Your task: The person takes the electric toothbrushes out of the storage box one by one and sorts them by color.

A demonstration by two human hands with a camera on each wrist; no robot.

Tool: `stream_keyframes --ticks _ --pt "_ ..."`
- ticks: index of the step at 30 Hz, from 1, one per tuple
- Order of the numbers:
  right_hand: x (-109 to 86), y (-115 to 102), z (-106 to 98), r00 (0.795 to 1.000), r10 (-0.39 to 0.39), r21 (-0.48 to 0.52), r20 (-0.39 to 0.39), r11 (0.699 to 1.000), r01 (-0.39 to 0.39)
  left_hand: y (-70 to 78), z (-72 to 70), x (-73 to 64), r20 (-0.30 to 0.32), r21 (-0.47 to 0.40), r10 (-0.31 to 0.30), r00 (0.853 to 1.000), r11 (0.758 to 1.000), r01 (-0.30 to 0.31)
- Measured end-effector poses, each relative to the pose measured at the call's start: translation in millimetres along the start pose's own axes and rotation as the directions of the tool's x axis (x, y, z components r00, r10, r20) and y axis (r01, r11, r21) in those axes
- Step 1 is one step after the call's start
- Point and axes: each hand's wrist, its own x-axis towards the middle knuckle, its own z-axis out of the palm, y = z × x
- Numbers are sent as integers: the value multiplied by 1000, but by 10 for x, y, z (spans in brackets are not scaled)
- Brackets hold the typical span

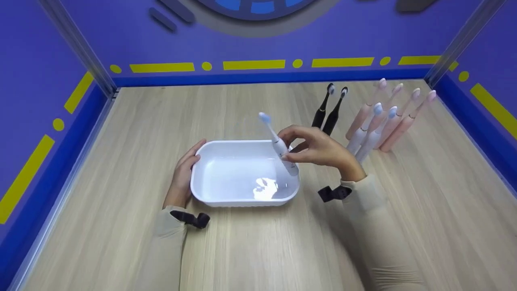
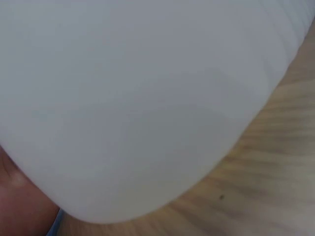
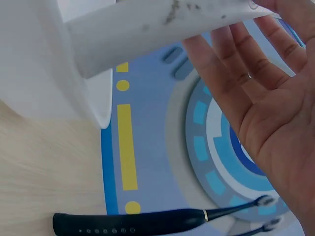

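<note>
A white rectangular basin (image 1: 230,171) sits in front of me, and my left hand (image 1: 182,178) grips its left side at the rim. The left wrist view is mostly filled by the basin's outer wall (image 2: 142,108), which hides most of that hand. Over the basin's right end, my right hand (image 1: 317,147) pinches a white electric toothbrush (image 1: 279,146) by its handle, thumb on one side and fingers on the other. The toothbrush leans, its pale blue head up and its base at the basin's right rim. In the right wrist view, the handle (image 3: 128,37) crosses that rim.
Behind my right hand stand two black electric toothbrushes (image 1: 332,117). Farther right are two white toothbrushes (image 1: 368,141) with blue heads and several pink ones (image 1: 398,131), all upright and close together. Blue panels (image 1: 250,48) wall the wooden table (image 1: 258,246) at the back and sides.
</note>
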Motion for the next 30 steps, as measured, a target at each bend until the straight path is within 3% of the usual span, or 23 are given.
stream_keyframes --ticks 15,30 --pt "-425 82 -265 988 -8 -20 -155 1000 5 14 -20 3 -4 -5 -18 1000 1000 17" --pt "-878 120 -564 970 61 -47 -234 996 -74 15 6 6 -7 -26 -11 1000 1000 11"
